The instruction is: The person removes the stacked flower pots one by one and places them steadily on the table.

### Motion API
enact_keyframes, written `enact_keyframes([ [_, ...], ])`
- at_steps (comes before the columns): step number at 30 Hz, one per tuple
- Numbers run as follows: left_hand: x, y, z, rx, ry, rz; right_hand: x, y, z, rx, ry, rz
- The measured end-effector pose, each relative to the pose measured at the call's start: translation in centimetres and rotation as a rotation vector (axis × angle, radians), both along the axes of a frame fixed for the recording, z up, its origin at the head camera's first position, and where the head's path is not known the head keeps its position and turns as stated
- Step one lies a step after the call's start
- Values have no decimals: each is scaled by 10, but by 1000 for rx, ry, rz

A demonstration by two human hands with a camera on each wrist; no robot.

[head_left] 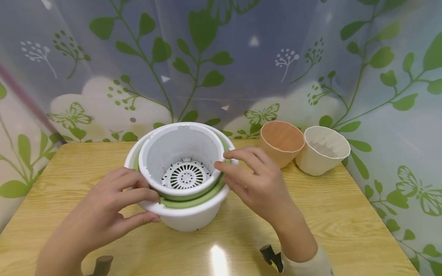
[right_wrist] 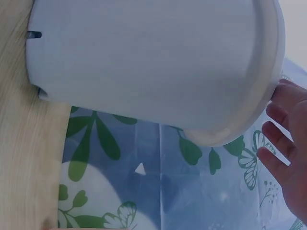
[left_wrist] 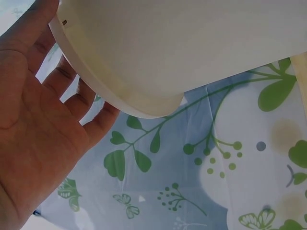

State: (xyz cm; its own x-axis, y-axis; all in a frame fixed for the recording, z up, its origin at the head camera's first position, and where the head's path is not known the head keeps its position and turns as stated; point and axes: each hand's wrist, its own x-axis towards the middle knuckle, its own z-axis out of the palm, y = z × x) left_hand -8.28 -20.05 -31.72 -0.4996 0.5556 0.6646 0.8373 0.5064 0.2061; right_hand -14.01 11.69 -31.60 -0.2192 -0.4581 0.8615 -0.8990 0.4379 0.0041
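Nested pots stand on the table in the head view: a white outer pot, green rims within it, and a white inner pot with a slotted disc at its bottom. My left hand grips the left front of the rims, fingers over the top and thumb by the outer rim. My right hand touches the inner pot's right rim with its fingertips, fingers loosely bent. Both wrist views show the outer pot's side, with the left hand and right hand at its rim.
An orange ribbed pot and a cream ribbed pot stand side by side at the table's back right. The wooden table backs onto a leaf-patterned curtain. Dark objects show near both wrists.
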Motion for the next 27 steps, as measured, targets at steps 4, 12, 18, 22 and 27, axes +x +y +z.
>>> enact_keyframes([
  [4, 0, -2, 0, -1, 1, 2, 3, -5, 4, 49, 17, -7],
  [12, -1, -2, -1, -12, 7, 7, 9, -9, 9, 86, 22, -24],
  [18, -1, -2, -2, -19, 3, 7, 10, -12, 8, 115, -103, 12],
  [22, -1, -3, -2, -24, 0, 10, 10, -13, 9, 167, -206, 34],
  [27, -1, -3, -2, -27, 2, 15, 9, -12, 11, 205, -252, 62],
])
